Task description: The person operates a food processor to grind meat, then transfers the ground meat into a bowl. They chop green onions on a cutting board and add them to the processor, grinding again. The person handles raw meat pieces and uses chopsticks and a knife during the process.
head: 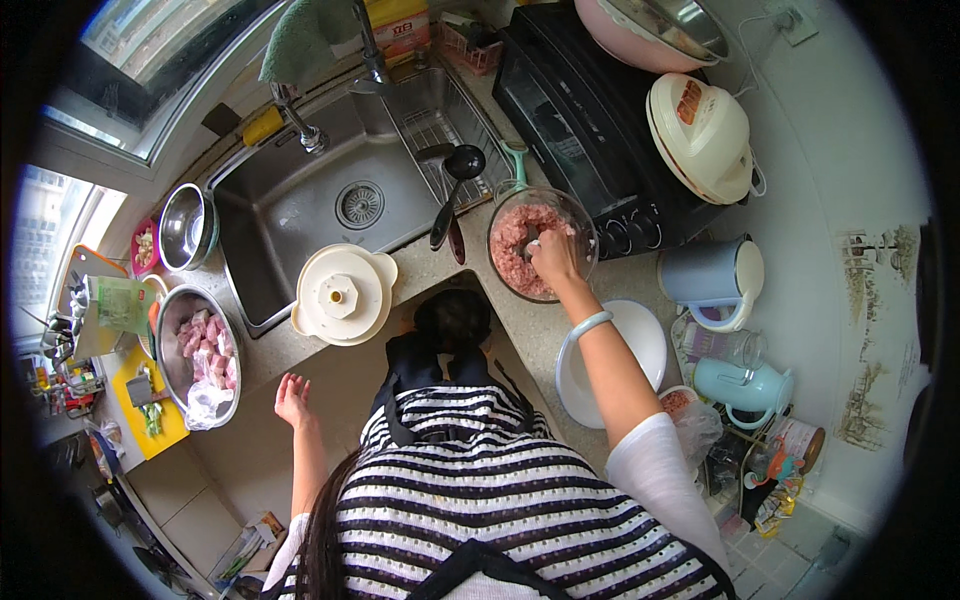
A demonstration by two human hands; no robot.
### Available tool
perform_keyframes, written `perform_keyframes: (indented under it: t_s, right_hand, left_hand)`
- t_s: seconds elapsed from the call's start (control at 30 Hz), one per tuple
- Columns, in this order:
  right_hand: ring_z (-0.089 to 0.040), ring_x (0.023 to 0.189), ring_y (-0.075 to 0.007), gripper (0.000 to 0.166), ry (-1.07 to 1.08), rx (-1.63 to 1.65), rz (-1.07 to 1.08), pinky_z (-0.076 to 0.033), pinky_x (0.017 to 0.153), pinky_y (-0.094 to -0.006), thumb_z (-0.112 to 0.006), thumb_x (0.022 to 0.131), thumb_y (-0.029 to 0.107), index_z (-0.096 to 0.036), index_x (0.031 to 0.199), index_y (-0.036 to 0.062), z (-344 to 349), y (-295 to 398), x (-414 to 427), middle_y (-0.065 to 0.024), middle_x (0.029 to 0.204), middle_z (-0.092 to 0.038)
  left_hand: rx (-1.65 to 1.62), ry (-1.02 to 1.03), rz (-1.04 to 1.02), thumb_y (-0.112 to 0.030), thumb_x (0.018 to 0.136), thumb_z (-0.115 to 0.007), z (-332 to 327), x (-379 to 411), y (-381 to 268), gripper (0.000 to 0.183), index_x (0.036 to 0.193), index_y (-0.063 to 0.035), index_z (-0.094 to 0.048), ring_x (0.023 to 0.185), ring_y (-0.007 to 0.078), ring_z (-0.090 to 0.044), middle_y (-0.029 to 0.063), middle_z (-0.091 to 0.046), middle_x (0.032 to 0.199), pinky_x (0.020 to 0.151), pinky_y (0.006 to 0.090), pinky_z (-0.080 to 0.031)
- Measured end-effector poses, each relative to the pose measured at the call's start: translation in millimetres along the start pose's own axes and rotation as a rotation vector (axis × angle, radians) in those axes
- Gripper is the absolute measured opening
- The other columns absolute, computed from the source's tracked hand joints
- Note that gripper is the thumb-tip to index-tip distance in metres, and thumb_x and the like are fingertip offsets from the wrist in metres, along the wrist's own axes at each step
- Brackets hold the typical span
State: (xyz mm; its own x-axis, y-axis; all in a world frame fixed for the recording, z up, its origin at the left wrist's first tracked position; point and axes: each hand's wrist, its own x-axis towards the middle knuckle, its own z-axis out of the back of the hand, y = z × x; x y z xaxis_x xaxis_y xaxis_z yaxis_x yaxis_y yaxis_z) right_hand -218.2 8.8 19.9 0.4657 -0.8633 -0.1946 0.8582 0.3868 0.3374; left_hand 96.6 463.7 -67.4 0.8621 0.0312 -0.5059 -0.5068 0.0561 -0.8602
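Observation:
My right hand (553,256) reaches into a clear bowl (592,247) of ground meat (514,244) on the counter by the sink. Its fingers are closed around a small pale part at the bowl's middle, largely hidden by the hand. My left hand (293,400) hangs in the air in front of the counter, holding nothing, fingers loosely curled and apart. A cream plastic lid (360,289) with an octagonal hub lies on the counter edge before the sink. To the right of my body, a white basin (637,337) rests on the counter, under my right forearm.
A steel bowl (169,360) of meat chunks (204,339) stands left, near a yellow cutting board (124,390) with a cleaver. A black ladle (465,162) lies across the sink's (300,202) right rim. Beyond the meat bowl is a black toaster oven (559,112); a blue kettle (675,277) stands right.

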Motion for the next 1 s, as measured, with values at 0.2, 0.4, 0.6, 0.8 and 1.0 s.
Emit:
perform_keyframes:
  t_s: [0.2, 0.4, 0.6, 0.8, 1.0]
  right_hand:
    - [-0.062, 0.072, -0.0404, 0.018, -0.123, 0.025, 0.106, -0.048, 0.066, -0.0468, -0.066, 0.077, 0.015, -0.065, 0.073, -0.0029, -3, -2, -6, -0.0253, 0.073, -0.062]
    - [-0.061, 0.07, -0.0395, 0.016, -0.187, 0.039, 0.197, -0.048, 0.064, -0.0464, -0.062, 0.08, 0.015, -0.063, 0.076, -0.001, 3, -2, -17, -0.0226, 0.075, -0.062]
    - [-0.06, 0.071, -0.0385, 0.014, -0.264, 0.056, 0.214, -0.048, 0.062, -0.045, -0.061, 0.082, 0.014, -0.062, 0.082, -0.0001, 10, 2, -37, -0.019, 0.078, -0.062]
    - [-0.06, 0.069, -0.0341, 0.014, -0.43, 0.012, 0.303, -0.048, 0.06, -0.0416, -0.063, 0.082, 0.011, -0.062, 0.091, 0.0007, 14, 4, -57, -0.0145, 0.08, -0.06]
    - [-0.059, 0.065, -0.0281, 0.019, -0.636, -0.069, 0.403, -0.049, 0.058, -0.0363, -0.067, 0.08, 0.011, -0.063, 0.096, 0.0015, 26, 6, -64, -0.0103, 0.077, -0.059]
  left_hand:
    - [0.001, -0.02, 0.026, -0.006, 0.093, -0.051, -2, 2, -6, 0.02, 0.109, 0.0018, -0.06, 0.084, 0.0199, -0.064, 0.0104, -0.064, 0.097, 0.071, 0.034, -0.059]
    - [0.003, 0.029, 0.047, -0.006, 0.093, -0.052, -5, 8, -7, 0.02, 0.108, 0.0026, -0.06, 0.083, 0.0201, -0.064, 0.011, -0.064, 0.096, 0.071, 0.0342, -0.059]
    - [0.015, 0.032, 0.067, -0.006, 0.093, -0.052, -5, 13, -8, 0.02, 0.109, 0.003, -0.059, 0.082, 0.02, -0.065, 0.0111, -0.064, 0.095, 0.071, 0.0341, -0.059]
    - [0.023, 0.082, 0.066, -0.007, 0.092, -0.053, -5, 23, -4, 0.022, 0.112, 0.0031, -0.058, 0.083, 0.0201, -0.065, 0.0107, -0.064, 0.096, 0.072, 0.0346, -0.059]
    - [0.043, 0.103, 0.075, -0.007, 0.092, -0.053, -17, 19, -7, 0.023, 0.112, 0.0034, -0.059, 0.083, 0.0199, -0.064, 0.0106, -0.064, 0.096, 0.073, 0.0356, -0.059]
